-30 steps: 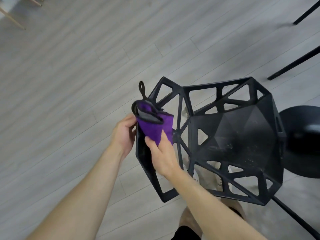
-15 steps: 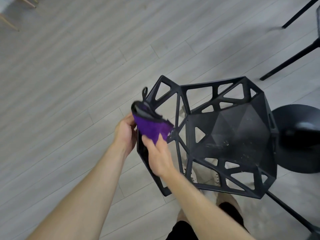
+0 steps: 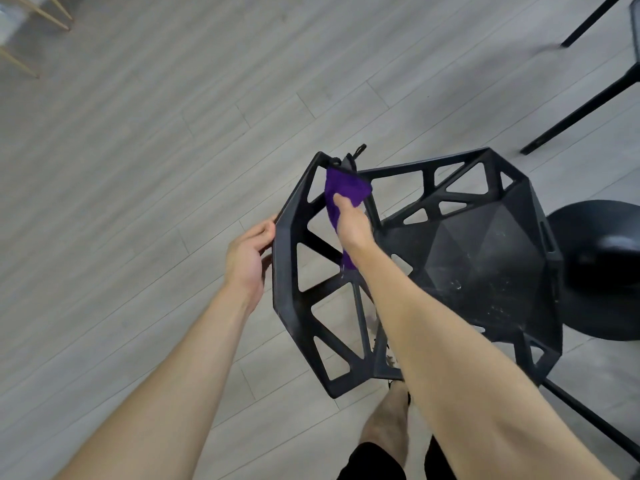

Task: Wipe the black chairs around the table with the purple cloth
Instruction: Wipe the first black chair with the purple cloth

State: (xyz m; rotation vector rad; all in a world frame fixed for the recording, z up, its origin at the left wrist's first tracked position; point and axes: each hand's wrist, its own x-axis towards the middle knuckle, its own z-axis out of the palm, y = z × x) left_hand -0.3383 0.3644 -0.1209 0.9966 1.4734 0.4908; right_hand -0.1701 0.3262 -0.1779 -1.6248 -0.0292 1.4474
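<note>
- Purple cloth (image 3: 346, 188) is bunched in the right hand (image 3: 353, 226), thumb on top, pressed against a backrest strut of the black chair (image 3: 485, 258).
- Left hand (image 3: 247, 258) has its fingers curled round the backrest's outer rim.
- Chair's all angular, with triangle cut-outs and whitish specks on the seat.
- Grey plank floor (image 3: 138, 133), with a round black base (image 3: 606, 271) just to the right.
- Count: one cloth, one whole chair, plus legs of a second chair (image 3: 588, 109).

We list a dining area, likely domestic: grey plank floor (image 3: 138, 168); black faceted chair (image 3: 485, 265), centre; round black pedestal base (image 3: 606, 271), right edge; pale wooden legs (image 3: 38, 15), upper left.
</note>
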